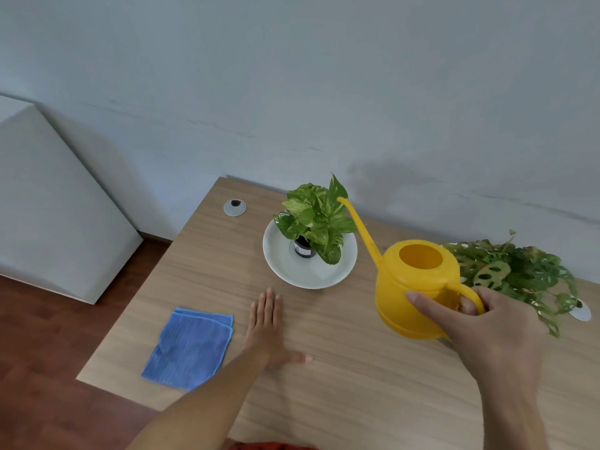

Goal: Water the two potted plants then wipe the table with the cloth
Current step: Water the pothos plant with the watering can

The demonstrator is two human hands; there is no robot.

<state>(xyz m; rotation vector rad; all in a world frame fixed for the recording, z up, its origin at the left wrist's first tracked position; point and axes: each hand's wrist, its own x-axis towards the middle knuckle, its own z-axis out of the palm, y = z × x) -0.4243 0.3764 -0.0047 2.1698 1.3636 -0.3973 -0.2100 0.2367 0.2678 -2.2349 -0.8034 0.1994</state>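
Note:
A yellow watering can [412,280] is held by its handle in my right hand [480,326], with its long spout tip reaching the leaves of a small pothos plant [316,219]. That plant stands in a dark pot on a white plate [285,266] near the table's far edge. A second plant with holed leaves [513,271] spreads behind my right hand at the right. My left hand [268,326] lies flat on the wooden table [341,384], fingers apart, holding nothing. A folded blue cloth [191,347] lies just left of it near the table's left edge.
A grey cable grommet [234,207] sits in the table's far left corner, another [581,311] under the right plant's leaves. A pale wall runs behind the table. A white panel [48,206] leans at the left over the red-brown floor [39,384].

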